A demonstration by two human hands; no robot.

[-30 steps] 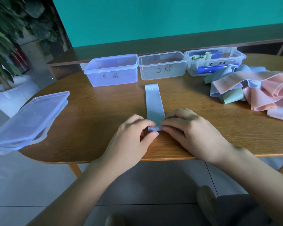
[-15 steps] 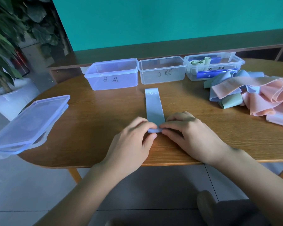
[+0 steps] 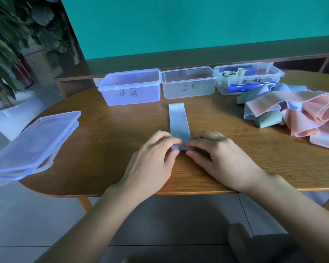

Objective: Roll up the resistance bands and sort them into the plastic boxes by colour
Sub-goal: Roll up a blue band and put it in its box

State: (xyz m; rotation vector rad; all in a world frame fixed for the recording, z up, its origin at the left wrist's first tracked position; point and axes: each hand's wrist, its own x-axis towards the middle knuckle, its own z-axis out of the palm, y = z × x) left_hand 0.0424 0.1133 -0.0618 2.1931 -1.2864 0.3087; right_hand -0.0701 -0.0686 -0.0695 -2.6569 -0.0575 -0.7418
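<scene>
Near the table [image 3: 103, 152] edge, left hand [image 3: 154, 164] and right hand [image 3: 220, 158] both pinch the light-blue band's [image 3: 179, 122] near end, starting the roll. Remaining length lies flat toward the boxes [image 3: 131, 88], probably so it rolls straight.

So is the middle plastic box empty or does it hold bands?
Empty: through the clear walls of the middle box only bare plastic shows.
</scene>
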